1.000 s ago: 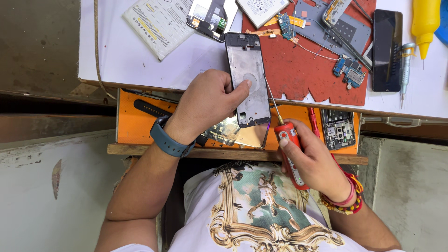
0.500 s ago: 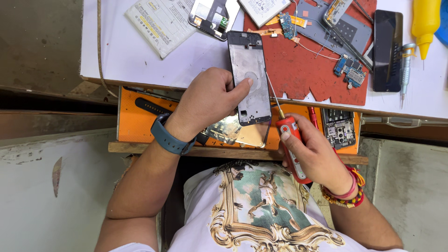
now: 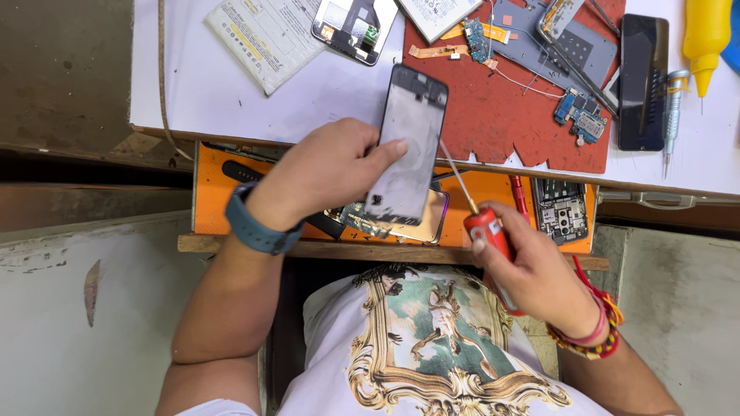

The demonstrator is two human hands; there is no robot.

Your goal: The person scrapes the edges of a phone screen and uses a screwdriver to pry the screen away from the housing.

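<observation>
Scanning left to right: paper leaflet (image 3: 266, 35) on white worktop (image 3: 193, 92). My left hand (image 3: 327, 173), blue watch band on wrist, wrapped around left edge of phone frame (image 3: 407, 146), thumb laid across its face; frame tilted above orange drawer (image 3: 212, 192) at worktop edge. I judge frame light, thin, stiff but easily flexed; best held by long edges, not centre. My right hand (image 3: 532, 270) closed on red screwdriver (image 3: 484, 223), tip just beside frame's right edge. Red mat (image 3: 493, 115) with circuit boards, dark phone (image 3: 644, 81) further right.
</observation>
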